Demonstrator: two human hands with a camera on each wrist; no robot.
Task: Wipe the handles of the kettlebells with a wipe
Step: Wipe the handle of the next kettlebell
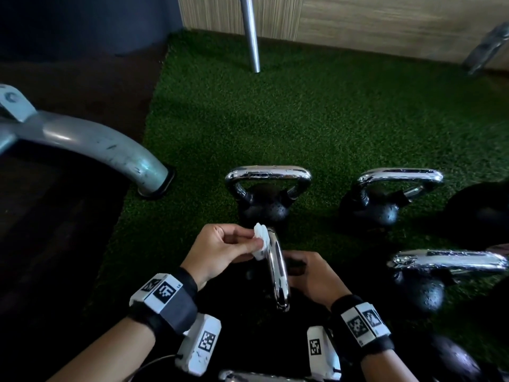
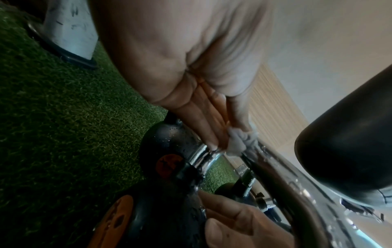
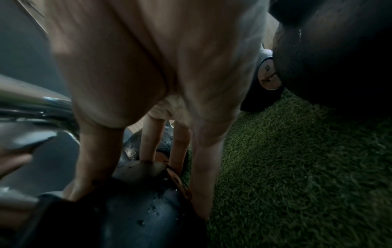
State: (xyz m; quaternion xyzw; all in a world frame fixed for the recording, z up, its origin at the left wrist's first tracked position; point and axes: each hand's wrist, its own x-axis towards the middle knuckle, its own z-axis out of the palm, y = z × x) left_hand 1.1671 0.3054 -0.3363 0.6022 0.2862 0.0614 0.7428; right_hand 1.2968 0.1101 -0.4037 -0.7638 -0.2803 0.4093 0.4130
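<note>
While your left hand (image 1: pixel 220 248) pinches a small crumpled white wipe (image 1: pixel 260 241) between thumb and fingertips, it presses that wipe against the far end of the chrome handle (image 1: pixel 278 274) of the nearest black kettlebell (image 3: pixel 135 218). In the head view, this handle runs away from you, seen edge-on between your two hands. In the left wrist view the wipe (image 2: pixel 239 141) sits bunched at your fingertips (image 2: pixel 212 139), touching the shiny bar where it bends down toward the ball.

Your right hand (image 1: pixel 311 274) rests on the other side of the same handle, its fingers spread and reaching down onto the kettlebell's black body; the right wrist view shows the fingers (image 3: pixel 201 167) fairly straight, tips touching the wet, droplet-covered ball, curled round nothing.

Three more black kettlebells with chrome handles stand upright on the green artificial turf (image 1: pixel 303 119): one (image 1: pixel 265 194) just beyond your hands, one (image 1: pixel 385 197) to its right, and one (image 1: pixel 429 277) near your right wrist. Water droplets show on their dark bodies.

A curved grey metal tube frame (image 1: pixel 96 144) comes down to the dark floor at the turf's left edge, and a slim silver pole (image 1: pixel 252 34) meets the turf farther off, in front of a pale wood-panelled wall (image 1: pixel 385 20). Both your wrists wear black bands carrying white marker blocks.
</note>
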